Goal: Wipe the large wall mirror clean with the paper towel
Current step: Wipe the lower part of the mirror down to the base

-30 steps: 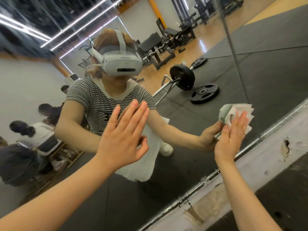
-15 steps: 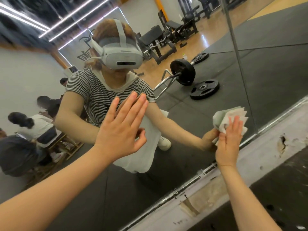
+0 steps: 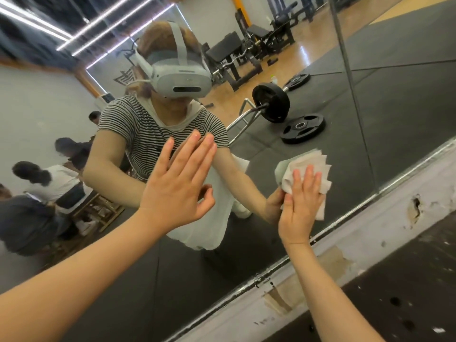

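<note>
While the left hand (image 3: pixel 177 188) is bracing flat and open-fingered against the mirror (image 3: pixel 394 107), likely for balance, the right hand (image 3: pixel 299 206) is pressing the crumpled paper towel (image 3: pixel 313 166) onto the glass with straight fingers, just above the mirror's bottom edge

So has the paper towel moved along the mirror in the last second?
Yes. The paper towel under the right hand slid left, away from the vertical mirror seam, staying close above the bottom frame.

Bare mirror (image 3: pixel 394 99) above towel (image 3: pixel 318 161), metal bottom frame (image 3: pixel 407 174) close below
</note>
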Motion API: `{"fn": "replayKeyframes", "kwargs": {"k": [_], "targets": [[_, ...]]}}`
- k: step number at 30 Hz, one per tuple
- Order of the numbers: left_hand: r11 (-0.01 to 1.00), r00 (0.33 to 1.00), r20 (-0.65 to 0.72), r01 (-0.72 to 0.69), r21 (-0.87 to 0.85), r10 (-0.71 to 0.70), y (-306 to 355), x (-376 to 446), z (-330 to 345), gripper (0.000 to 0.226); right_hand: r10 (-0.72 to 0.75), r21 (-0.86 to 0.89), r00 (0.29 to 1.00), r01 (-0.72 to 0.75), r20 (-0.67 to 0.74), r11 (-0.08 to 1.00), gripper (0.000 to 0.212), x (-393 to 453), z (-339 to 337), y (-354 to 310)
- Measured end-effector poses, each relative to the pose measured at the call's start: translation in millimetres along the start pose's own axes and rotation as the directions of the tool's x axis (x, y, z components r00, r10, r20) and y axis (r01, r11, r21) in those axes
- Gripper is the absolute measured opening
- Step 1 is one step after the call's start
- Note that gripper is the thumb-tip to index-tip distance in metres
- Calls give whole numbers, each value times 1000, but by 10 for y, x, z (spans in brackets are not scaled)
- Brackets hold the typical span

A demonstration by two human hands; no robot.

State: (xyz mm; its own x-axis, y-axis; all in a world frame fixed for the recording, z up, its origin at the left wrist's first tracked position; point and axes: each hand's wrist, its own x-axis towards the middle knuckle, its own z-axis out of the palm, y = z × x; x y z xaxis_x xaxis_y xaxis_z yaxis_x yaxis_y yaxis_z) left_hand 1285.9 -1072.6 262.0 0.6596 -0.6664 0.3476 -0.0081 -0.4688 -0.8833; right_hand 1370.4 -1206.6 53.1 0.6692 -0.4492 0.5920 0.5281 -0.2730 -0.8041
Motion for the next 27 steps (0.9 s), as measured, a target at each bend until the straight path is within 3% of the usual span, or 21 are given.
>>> {"fn": "replayKeyframes", "kwargs": {"k": [3,7,9,11,14,16,19,21,23,25,27], "targets": [[1000,1000,2,-5,8,5,-5,0,4,72,28,26,999,-27,-37,999,51,61,-71,181],[1000,1000,-1,-5,9,5,5,-6,5,73,322,153,943,-307,-82,939,51,148,-287,540],[1000,1000,1,-4,7,3,5,-4,-3,74,397,183,915,-380,-68,907,53,166,-351,612],[1000,1000,1,-2,5,2,2,-4,-3,73,518,233,851,-489,-85,841,53,240,-367,565],[1000,1000,7,3,-1,-3,9,7,-10,73,712,309,696,-659,-93,685,49,449,-349,318],[1000,1000,9,8,0,-8,8,9,-9,73,652,299,753,-605,-86,738,50,608,-329,43],[1000,1000,2,5,6,-5,7,9,-5,73,341,148,938,-345,52,927,56,874,-320,-484],[1000,1000,2,4,4,-4,10,8,-13,73,168,89,967,-187,192,978,57,1011,-328,-746],[1000,1000,2,5,2,-5,10,10,-13,72,50,41,981,-58,190,997,54,1056,-323,-756],[1000,1000,1,5,-1,-5,15,15,-10,72,35,-10,992,-34,123,999,51,1002,-328,-582],[1000,1000,-8,9,-4,-9,13,16,-6,72,155,-5,984,-155,83,988,49,904,-340,-357]]}}
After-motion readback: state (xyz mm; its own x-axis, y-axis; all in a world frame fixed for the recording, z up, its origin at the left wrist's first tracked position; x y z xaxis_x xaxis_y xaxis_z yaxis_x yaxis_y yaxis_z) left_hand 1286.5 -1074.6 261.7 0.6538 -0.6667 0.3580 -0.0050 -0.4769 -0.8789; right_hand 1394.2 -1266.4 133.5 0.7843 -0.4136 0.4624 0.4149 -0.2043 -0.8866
